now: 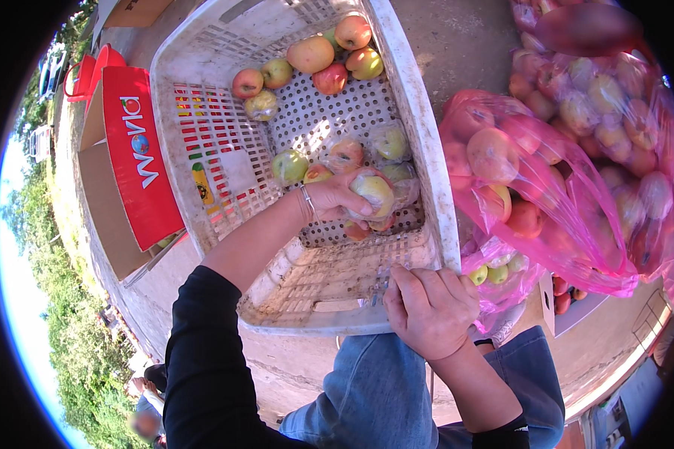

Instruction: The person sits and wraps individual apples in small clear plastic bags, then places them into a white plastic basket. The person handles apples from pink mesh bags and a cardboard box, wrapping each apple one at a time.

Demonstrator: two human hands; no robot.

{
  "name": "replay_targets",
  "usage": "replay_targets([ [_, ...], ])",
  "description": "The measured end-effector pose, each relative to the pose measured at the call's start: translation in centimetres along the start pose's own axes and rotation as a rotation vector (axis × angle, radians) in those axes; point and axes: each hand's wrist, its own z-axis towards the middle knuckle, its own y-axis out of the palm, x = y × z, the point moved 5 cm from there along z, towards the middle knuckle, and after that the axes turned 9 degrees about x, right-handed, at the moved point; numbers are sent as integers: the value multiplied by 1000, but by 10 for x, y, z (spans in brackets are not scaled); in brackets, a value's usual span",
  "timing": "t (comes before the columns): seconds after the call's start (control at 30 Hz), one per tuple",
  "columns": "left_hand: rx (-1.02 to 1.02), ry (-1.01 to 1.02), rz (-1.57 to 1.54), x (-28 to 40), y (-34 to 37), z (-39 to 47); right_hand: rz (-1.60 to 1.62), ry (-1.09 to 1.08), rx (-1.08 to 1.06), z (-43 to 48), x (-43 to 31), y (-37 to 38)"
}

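Observation:
Inside a dirty white plastic crate point(421, 112), my left hand point(337, 196) holds a yellow-green apple point(372, 195) wrapped in clear plastic film. Beneath and around it lie more apples, among them a film-wrapped red-and-yellow one point(345, 155) and a green one point(290, 166); my hand partly hides some of them. At the crate's far end sits a group of bare red and yellow apples point(310, 55). My right hand point(432, 308) grips the near right corner of the crate's rim, its fingers curled over the edge.
Right of the crate, pink plastic bags point(561, 196) bulge with apples. A red-and-brown cardboard carton point(132, 151) stands on the left, bearing writing. My jeans-clad leg point(365, 387) is under the crate's near edge. Another person point(149, 409) appears at the lower left.

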Motion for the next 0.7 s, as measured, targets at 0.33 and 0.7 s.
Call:
replay_targets([
  [0.33, 63, -156, 291, -4, 3, -6, 1, 5, 0, 1, 0, -1],
  [0.7, 208, -473, 1810, -84, -70, -32, 9, 4, 15, 0, -1, 0],
])
